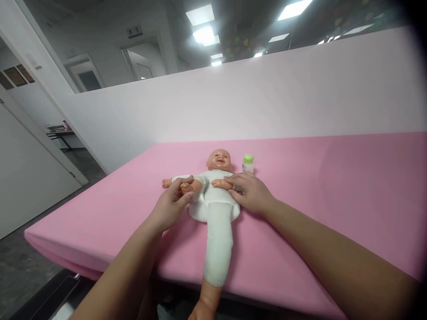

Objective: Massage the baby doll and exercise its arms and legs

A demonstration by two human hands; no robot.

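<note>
"Where's the doll [219, 235]?"
"Face-up on the pink tabletop [133, 200], centre to bottom of the frame."
"Both hands?"
"Left hand [169, 206]: fingers gripping its foot [185, 188]. Right hand [255, 193]: fingers gripping its arm [220, 183]."

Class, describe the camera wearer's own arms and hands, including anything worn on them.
The left hand and right hand wear no gloves, and no ring can be made out. The left forearm and right forearm show no sleeve, watch or bracelet within the picture. Both taper toward the wrist.
</note>
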